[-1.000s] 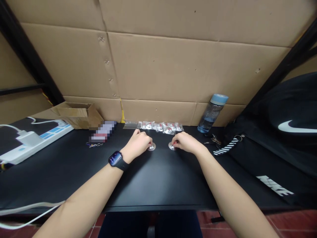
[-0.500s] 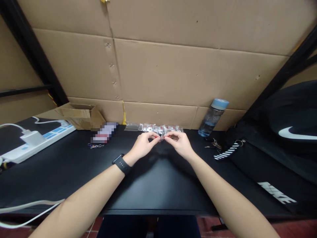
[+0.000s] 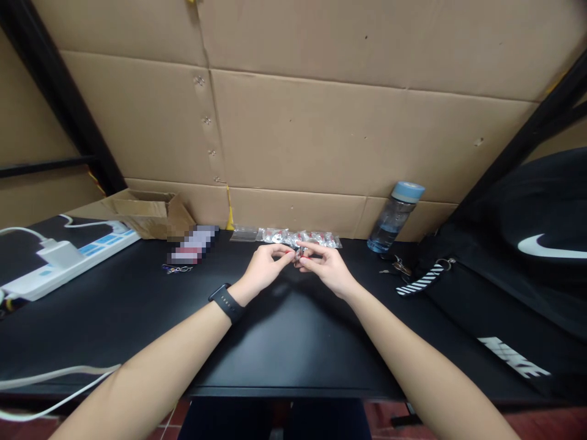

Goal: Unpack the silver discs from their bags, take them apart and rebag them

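A small shiny metal piece (image 3: pixel 298 254) is held up between my two hands, just above the black table. My left hand (image 3: pixel 263 270) pinches its left side with thumb and index finger. From the right, the thumb and fingers of my right hand (image 3: pixel 333 272) close on it too. Spots of red show at the fingertips; whether they belong to the piece cannot be made out. Right behind the hands, a row of clear plastic packets (image 3: pixel 277 236) with silvery and red contents lies along the cardboard wall.
On the left are a power strip (image 3: pixel 30 284), an open cardboard box (image 3: pixel 149 214) and a small ring with clasps (image 3: pixel 178 269). To the right stand a water bottle (image 3: pixel 389 223) and a black bag (image 3: pixel 513 299); keys (image 3: pixel 400 266) lie beside a striped strap (image 3: pixel 420 282).
The right hand has turned and shifted slightly, its index finger now stretched over the top of the metal piece. More of the piece shows between the fingertips. The left hand has barely moved.
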A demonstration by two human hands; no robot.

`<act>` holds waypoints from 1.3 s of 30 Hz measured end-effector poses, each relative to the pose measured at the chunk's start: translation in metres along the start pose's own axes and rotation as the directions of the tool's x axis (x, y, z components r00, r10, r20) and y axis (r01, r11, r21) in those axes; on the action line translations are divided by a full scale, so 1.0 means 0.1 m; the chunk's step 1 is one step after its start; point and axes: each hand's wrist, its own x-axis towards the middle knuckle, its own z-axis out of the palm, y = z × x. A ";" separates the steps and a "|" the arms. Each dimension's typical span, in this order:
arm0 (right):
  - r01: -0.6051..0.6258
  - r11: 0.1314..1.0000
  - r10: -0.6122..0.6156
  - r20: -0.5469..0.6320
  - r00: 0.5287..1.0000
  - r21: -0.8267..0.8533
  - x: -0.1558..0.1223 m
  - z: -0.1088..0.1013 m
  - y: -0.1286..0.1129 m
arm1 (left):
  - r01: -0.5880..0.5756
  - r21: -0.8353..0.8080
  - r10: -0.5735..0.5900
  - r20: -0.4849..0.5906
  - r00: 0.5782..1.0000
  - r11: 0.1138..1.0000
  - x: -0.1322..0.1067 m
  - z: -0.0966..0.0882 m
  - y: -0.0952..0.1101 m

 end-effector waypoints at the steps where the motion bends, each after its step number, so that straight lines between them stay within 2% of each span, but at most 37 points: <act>1: 0.003 1.000 -0.003 0.001 1.000 -0.006 0.01 -0.01 0.02 | 0.006 -0.013 -0.006 0.005 1.000 1.000 0.00 0.00 0.00; 9: 0.039 0.998 -0.041 -0.043 0.998 -0.049 0.04 -0.03 0.13 | 0.039 -0.038 -0.038 0.027 0.999 0.999 -0.01 0.03 0.00; 14: 0.049 0.994 -0.054 -0.044 0.998 -0.098 0.04 -0.02 0.14 | 0.027 0.045 -0.030 0.073 0.997 0.999 0.02 0.02 -0.06; 16: 0.026 0.992 -0.030 -0.033 0.999 -0.127 0.04 -0.02 0.13 | 0.004 0.098 -0.020 0.167 0.986 0.995 0.07 -0.08 -0.07; 18: 0.022 0.987 -0.026 -0.025 0.999 -0.159 0.04 -0.04 0.11 | -0.019 0.186 -0.030 0.257 0.966 0.982 0.13 -0.25 -0.10; 19: 0.024 0.984 -0.029 -0.024 0.999 -0.178 0.04 -0.06 0.10 | -0.014 0.269 -0.054 0.242 0.969 0.963 0.16 -0.37 -0.13; 20: 0.027 0.980 -0.033 -0.027 0.999 -0.198 0.05 -0.08 0.09 | 0.005 0.415 -0.079 0.161 0.984 0.910 0.19 -0.49 -0.18; 22: 0.028 0.971 -0.037 -0.035 0.999 -0.237 0.06 -0.13 0.09 | 0.112 0.720 -0.120 -0.039 0.992 0.685 0.22 -0.71 -0.29; 23: 0.026 0.967 -0.037 -0.039 0.999 -0.255 0.07 -0.15 0.09 | 0.158 0.803 -0.132 -0.099 0.986 0.575 0.22 -0.81 -0.35; 24: 0.025 0.962 -0.039 -0.045 0.998 -0.272 0.08 -0.18 0.09 | 0.195 0.843 -0.164 -0.129 0.978 0.501 0.23 -0.88 -0.41; 28: 0.054 0.938 -0.089 -0.089 0.992 -0.341 0.13 -0.30 0.10 | 0.228 0.897 -0.336 -0.096 0.937 0.378 0.22 -1.00 -0.49; 30: 0.081 0.922 -0.131 -0.108 0.986 -0.379 0.14 -0.37 0.10 | 0.218 0.929 -0.371 -0.097 0.924 0.299 0.20 -1.00 -0.40; 33: 0.117 0.888 -0.195 -0.134 0.972 -0.445 0.16 -0.45 0.09 | 0.196 0.964 -0.406 -0.108 0.907 0.181 0.13 -0.94 -0.17; 35: 0.115 0.853 -0.213 -0.137 0.967 -0.509 0.16 -0.50 0.08 | 0.120 0.973 -0.428 -0.025 0.903 0.197 0.07 -0.83 0.00; 36: 0.106 0.834 -0.207 -0.129 0.970 -0.542 0.16 -0.51 0.07 | 0.048 0.971 -0.420 0.057 0.906 0.235 0.03 -0.75 0.08; 38: 0.088 0.799 -0.173 -0.087 0.981 -0.595 0.15 -0.54 0.03 | -0.139 0.917 -0.341 0.275 0.899 0.373 -0.06 -0.54 0.18; 39: 0.087 0.783 -0.152 -0.055 0.987 -0.616 0.14 -0.54 0.01 | -0.223 0.867 -0.289 0.375 0.881 0.446 -0.11 -0.42 0.21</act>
